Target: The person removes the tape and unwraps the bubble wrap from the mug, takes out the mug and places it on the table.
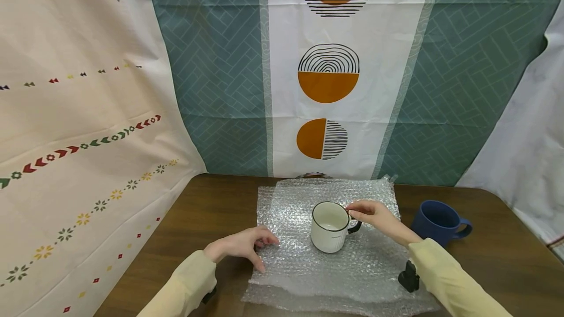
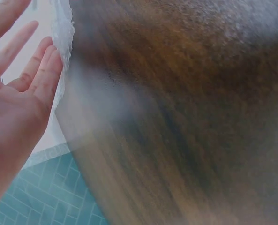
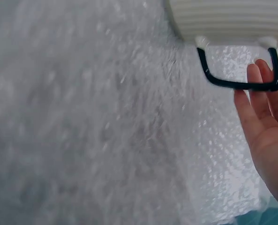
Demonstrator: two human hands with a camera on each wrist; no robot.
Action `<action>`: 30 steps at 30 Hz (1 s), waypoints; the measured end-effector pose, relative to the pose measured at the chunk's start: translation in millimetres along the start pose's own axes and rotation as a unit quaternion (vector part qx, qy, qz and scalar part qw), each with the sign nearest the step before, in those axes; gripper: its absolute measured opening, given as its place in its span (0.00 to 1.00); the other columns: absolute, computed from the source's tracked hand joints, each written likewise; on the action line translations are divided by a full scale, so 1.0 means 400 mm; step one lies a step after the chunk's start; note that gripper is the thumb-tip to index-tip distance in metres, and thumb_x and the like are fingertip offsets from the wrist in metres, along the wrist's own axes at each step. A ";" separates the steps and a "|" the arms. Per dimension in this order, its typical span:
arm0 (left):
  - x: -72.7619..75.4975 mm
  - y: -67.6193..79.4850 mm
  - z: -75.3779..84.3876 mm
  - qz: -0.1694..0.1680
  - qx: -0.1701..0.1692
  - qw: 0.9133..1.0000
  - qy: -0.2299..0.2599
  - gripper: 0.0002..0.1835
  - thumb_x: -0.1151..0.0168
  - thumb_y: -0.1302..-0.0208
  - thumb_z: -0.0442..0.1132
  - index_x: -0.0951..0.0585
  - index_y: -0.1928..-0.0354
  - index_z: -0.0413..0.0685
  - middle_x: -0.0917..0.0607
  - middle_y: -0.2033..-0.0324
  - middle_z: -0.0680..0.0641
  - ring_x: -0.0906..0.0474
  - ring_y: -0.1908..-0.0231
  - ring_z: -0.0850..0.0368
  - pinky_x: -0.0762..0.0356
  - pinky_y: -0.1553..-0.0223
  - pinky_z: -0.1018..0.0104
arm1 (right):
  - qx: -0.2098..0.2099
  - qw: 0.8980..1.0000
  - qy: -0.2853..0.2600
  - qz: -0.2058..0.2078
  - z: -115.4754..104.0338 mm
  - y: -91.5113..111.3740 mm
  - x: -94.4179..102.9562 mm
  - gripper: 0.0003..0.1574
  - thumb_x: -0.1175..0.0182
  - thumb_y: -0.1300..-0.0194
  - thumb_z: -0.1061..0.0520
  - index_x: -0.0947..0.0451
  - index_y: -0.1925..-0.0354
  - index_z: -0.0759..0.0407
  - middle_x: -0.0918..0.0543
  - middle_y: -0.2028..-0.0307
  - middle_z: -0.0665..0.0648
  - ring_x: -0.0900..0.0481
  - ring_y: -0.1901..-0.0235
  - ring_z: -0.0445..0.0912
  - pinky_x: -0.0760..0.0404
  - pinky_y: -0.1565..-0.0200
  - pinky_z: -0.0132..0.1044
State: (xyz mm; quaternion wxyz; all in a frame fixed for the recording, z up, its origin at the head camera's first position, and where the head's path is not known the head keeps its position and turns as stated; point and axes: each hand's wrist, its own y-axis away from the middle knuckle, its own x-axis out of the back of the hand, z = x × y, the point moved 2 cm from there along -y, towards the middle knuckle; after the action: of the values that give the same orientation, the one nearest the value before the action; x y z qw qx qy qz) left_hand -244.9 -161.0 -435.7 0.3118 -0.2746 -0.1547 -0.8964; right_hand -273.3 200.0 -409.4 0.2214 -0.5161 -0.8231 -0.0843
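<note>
A white ribbed mug [image 1: 327,238] with a dark rim stands upright on a sheet of bubble wrap [image 1: 295,273]. My right hand [image 1: 372,213] is at the mug's right side, fingertips right by the rim and above the black handle [image 1: 355,228]. Seen from the right wrist, those fingers [image 3: 259,110] extend fairly straight behind the handle, not curled round it. On the left, my left hand [image 1: 244,243] hovers at the wrap's left edge, fingers spread and relaxed, holding nothing. The left wrist view shows its fingers [image 2: 45,70] overlapping the edge of the wrap.
A dark blue mug [image 1: 425,224] stands on the wooden table [image 1: 493,258], right of the bubble wrap and close to my right forearm. Patterned cloth [image 1: 211,87] hangs behind the table, and pale embroidered cloth [image 1: 88,126] borders its left side.
</note>
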 end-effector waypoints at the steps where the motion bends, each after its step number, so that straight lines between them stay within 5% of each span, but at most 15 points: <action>1: 0.000 -0.001 0.000 -0.001 0.001 1.000 -0.003 0.32 0.25 0.60 0.33 0.25 0.48 0.41 0.30 0.58 0.47 0.35 0.56 0.50 0.32 0.51 0.63 | -0.009 1.000 -0.006 0.001 0.003 0.002 0.002 0.24 0.45 0.35 0.52 0.28 0.48 0.67 0.24 0.54 0.61 0.28 0.53 0.55 0.28 0.54 0.48; 11: -0.007 -0.007 -0.003 -0.005 0.004 1.000 -0.026 0.33 0.24 0.61 0.35 0.25 0.48 0.42 0.31 0.58 0.49 0.34 0.56 0.53 0.32 0.52 0.64 | -0.070 0.995 -0.066 0.001 0.050 0.009 0.003 0.25 0.46 0.35 0.48 0.28 0.51 0.69 0.24 0.57 0.63 0.24 0.57 0.55 0.25 0.56 0.47; 18: -0.009 -0.007 0.001 -0.006 0.007 0.999 -0.033 0.33 0.24 0.61 0.34 0.25 0.48 0.43 0.32 0.58 0.49 0.35 0.56 0.53 0.33 0.51 0.63 | -0.067 0.988 -0.140 -0.019 0.067 0.012 -0.017 0.22 0.47 0.34 0.49 0.27 0.57 0.68 0.27 0.58 0.67 0.29 0.53 0.59 0.25 0.56 0.48; 30: -0.012 -0.006 0.006 -0.010 0.007 0.999 -0.040 0.32 0.24 0.61 0.35 0.24 0.48 0.44 0.33 0.58 0.50 0.35 0.56 0.54 0.33 0.52 0.64 | -0.048 0.980 -0.191 -0.028 0.069 0.008 -0.032 0.26 0.50 0.32 0.51 0.33 0.59 0.77 0.31 0.58 0.72 0.29 0.55 0.59 0.27 0.54 0.50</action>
State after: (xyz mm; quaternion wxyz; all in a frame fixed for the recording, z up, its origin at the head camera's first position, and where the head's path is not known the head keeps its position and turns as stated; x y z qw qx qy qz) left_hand -242.4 -155.7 -436.9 0.2980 -0.3060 -0.1762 -0.8869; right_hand -273.4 201.5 -440.0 0.0323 -0.5094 -0.8594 -0.0297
